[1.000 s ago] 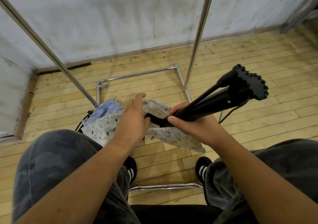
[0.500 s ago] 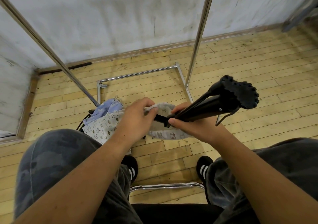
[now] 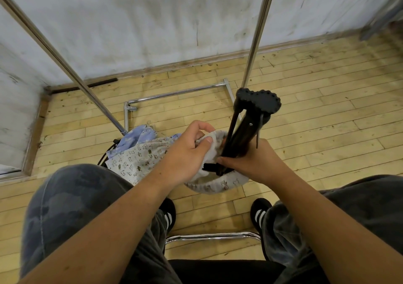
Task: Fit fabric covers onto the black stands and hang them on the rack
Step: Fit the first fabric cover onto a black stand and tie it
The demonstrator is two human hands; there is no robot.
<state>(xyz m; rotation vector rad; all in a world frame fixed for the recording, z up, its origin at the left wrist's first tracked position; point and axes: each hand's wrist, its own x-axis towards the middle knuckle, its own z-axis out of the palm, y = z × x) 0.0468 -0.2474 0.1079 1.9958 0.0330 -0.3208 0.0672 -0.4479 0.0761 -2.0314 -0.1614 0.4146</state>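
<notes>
Fabric of the printed cover (image 3: 214,185) is soft and limp, so its rim can slip from your left hand (image 3: 187,152), which pinches it with thumb and fingers, or snag on the thin black stand (image 3: 242,139). Your right hand (image 3: 250,161) curls round the stand's hard legs at the cover's mouth, near you, in the middle.

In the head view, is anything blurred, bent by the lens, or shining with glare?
Head view: the wall is smeared, likely motion blur; the rack poles splay outward, wide-angle distortion; the chrome bar below shows glare; the black stand looks sharp.
</notes>
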